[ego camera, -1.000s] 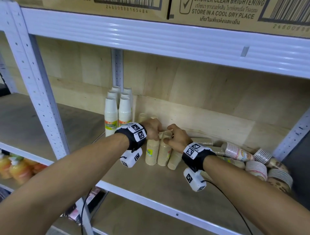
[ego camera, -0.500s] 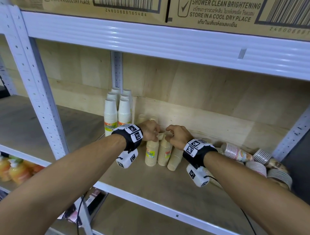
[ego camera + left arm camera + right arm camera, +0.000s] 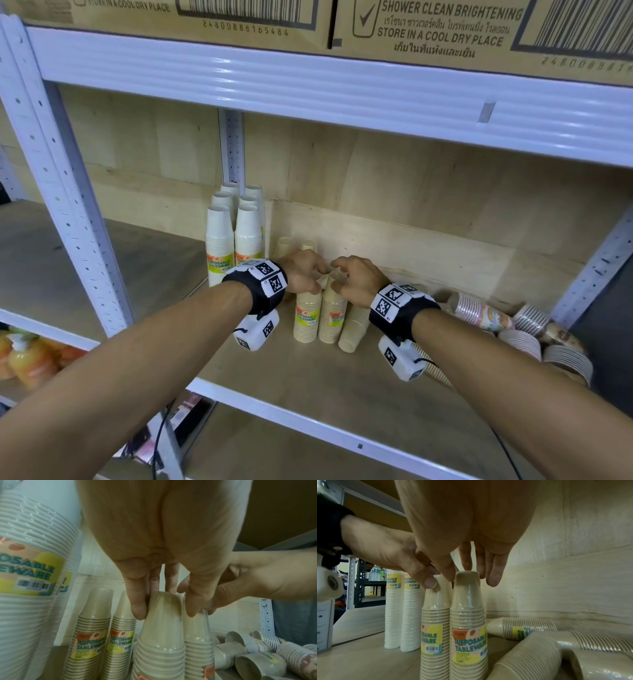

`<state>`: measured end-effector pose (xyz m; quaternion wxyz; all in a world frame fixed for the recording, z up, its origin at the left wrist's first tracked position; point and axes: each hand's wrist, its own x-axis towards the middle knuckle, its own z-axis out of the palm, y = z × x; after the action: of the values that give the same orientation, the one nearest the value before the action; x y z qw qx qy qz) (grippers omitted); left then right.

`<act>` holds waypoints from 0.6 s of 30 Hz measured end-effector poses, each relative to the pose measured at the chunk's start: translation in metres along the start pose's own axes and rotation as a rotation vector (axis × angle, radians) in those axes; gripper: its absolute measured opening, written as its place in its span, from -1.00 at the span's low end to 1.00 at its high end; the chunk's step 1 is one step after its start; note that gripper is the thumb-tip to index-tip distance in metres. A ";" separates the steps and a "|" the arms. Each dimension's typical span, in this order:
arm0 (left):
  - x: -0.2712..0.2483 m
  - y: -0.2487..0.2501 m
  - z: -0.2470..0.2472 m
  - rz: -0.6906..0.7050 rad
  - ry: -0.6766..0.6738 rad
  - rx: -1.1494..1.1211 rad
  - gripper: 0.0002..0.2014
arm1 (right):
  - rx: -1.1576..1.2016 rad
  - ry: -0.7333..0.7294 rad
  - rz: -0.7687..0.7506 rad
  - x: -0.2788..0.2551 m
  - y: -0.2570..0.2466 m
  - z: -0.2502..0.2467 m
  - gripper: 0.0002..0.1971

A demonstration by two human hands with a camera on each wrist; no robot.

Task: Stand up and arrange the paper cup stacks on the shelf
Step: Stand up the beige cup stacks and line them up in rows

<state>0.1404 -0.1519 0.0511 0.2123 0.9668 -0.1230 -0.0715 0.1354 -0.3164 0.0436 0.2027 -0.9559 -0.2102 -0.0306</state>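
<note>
Two beige paper cup stacks stand upright side by side on the wooden shelf [image 3: 308,383]. My left hand [image 3: 320,277] pinches the top of the left stack [image 3: 306,317] between thumb and fingers [image 3: 137,608], seen close in the left wrist view [image 3: 163,622]. My right hand [image 3: 337,277] holds the top of the right stack [image 3: 331,317] with thumb and fingertips [image 3: 467,563]; the stack's label [image 3: 469,645] faces that camera. A third beige stack [image 3: 354,330] leans against the right one.
Several tall white cup stacks [image 3: 219,246] stand at the left by the upright post [image 3: 233,150]. Two more beige stacks [image 3: 284,245] stand behind my hands. Patterned and beige stacks [image 3: 479,308] lie tumbled at the right. Cardboard boxes [image 3: 428,31] sit on the shelf above.
Both hands have stayed at the tops of the two upright beige stacks, which have hardly moved. The head view has shifted slightly.
</note>
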 end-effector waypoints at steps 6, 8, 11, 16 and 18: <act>0.002 -0.001 -0.003 0.023 0.023 0.046 -0.64 | -0.019 -0.041 -0.021 0.005 0.002 0.004 -0.66; 0.003 -0.002 -0.002 0.014 0.023 0.040 -0.64 | -0.021 -0.031 -0.016 0.007 0.003 0.004 -0.68; 0.003 -0.002 -0.002 0.009 0.019 0.034 -0.62 | -0.027 -0.036 -0.007 0.008 0.002 0.003 -0.68; 0.005 0.002 -0.004 0.017 -0.001 0.047 -0.66 | -0.059 -0.110 0.001 0.010 0.002 -0.001 -0.59; 0.005 0.004 -0.006 0.015 -0.005 0.067 -0.66 | -0.063 -0.119 0.017 0.012 0.002 -0.002 -0.66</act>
<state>0.1456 -0.1545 0.0573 0.1800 0.9722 -0.1330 -0.0684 0.1476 -0.3143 0.0464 0.1600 -0.9637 -0.2128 0.0213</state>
